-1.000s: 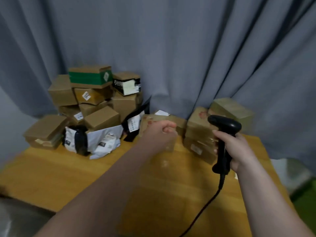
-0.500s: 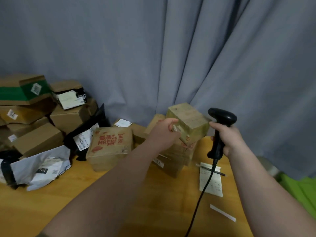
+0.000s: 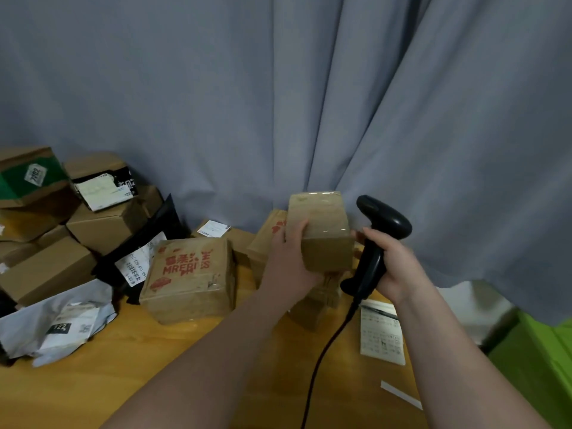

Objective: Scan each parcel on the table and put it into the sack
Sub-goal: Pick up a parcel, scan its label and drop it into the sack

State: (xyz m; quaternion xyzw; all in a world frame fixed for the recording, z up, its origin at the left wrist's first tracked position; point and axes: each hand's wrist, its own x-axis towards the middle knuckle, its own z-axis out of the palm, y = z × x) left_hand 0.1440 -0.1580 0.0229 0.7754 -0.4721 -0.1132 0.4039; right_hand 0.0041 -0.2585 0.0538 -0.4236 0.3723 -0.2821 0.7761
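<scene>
While the left hand (image 3: 288, 258) clasps a small tape-glossed cardboard parcel (image 3: 322, 230) lifted above the wooden table (image 3: 123, 382) at frame centre, the right hand (image 3: 393, 261) is wrapped around the handle of a smooth black corded scanner (image 3: 376, 239) just right of it. Matte brown boxes (image 3: 102, 224) and crumpled poly mailers (image 3: 58, 323) fill the left.

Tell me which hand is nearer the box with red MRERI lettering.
Left. The left hand, gripping a small taped box, is just right of the red-lettered box; the right hand, holding the scanner, is farther right.
</scene>
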